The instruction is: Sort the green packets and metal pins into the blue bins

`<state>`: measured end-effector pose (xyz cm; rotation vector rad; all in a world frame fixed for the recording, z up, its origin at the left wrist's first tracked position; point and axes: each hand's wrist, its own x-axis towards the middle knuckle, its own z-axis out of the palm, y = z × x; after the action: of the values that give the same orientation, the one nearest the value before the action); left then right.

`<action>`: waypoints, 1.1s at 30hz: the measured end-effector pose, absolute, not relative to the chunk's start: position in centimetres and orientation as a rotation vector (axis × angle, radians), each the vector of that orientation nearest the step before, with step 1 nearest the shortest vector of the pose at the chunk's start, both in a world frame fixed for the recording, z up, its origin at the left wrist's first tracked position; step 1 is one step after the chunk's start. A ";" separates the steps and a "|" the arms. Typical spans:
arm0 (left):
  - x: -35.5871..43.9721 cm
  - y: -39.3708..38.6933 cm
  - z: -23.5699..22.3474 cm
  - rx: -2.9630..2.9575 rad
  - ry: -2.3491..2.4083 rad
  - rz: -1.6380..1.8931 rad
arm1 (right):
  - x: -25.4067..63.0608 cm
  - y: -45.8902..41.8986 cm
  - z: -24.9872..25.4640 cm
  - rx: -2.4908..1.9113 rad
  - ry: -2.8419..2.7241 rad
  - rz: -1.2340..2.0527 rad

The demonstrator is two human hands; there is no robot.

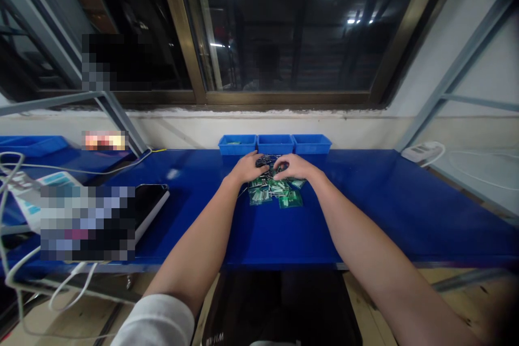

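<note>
Near the back of the blue table (263, 238) lies a heap of small clear packets (291, 198) with green and white contents. Thin dark and metallic pieces (267, 161) lie on top of it; their exact kind is too small to tell. My left hand (246, 167) rests at the heap's left side, thumb and fingers apart and curved over dark pieces. From the right, my right hand (295, 166) reaches over the heap, its thumb and forefinger apart in a curve. The undersides of both hands are hidden.
Three blue bins (274, 144) stand in a row behind the heap; the left one holds something greenish. A dark device (150, 200) and white cables (83, 286) are at the left. A white power strip (421, 151) lies back right, near a grey metal frame (441, 97).
</note>
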<state>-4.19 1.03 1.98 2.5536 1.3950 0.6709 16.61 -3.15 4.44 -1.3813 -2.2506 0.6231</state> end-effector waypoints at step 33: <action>-2.9 0.4 2.5 2.402 1.162 1.136 | 15.5 -0.5 1.6 -0.951 -1.415 0.825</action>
<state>-2.95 0.36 2.46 2.4021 1.1622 1.1360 15.47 -0.51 1.62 -0.9514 -1.4152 0.8247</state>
